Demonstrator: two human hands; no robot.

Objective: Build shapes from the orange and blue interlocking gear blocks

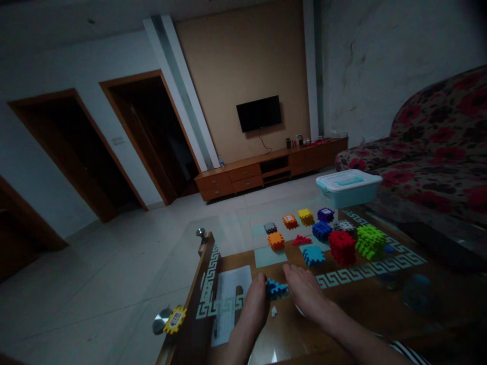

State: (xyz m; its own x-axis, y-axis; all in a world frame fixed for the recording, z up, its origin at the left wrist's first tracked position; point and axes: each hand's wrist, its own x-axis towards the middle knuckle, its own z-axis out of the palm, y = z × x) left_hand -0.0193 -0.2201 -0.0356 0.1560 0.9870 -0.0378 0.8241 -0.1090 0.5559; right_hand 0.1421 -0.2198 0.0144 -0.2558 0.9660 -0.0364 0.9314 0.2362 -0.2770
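Observation:
Low over the near side of the table, a blue notched puzzle piece (276, 288) lies between my two hands. My left hand (257, 299) is closed on its left end, fingers curled and thumb side inward. From the right, my right hand (304, 289) grips the other end with bent fingers; its fingertips are partly hidden. A small white scrap (274, 311) lies on the table just below the piece. Beyond my hands stand stacks of similar notched pieces: light blue (314, 256), red (342, 248), green (371, 242) and orange (276, 241).
Left of my left hand lies a printed sheet (233, 284). A yellow piece (175, 319) sits by the glass table's left edge. More stacks, yellow (305, 217) and dark blue (322, 231), stand farther back. Behind them is a lidded turquoise box (349, 195). A clear jar (418, 294) is at right.

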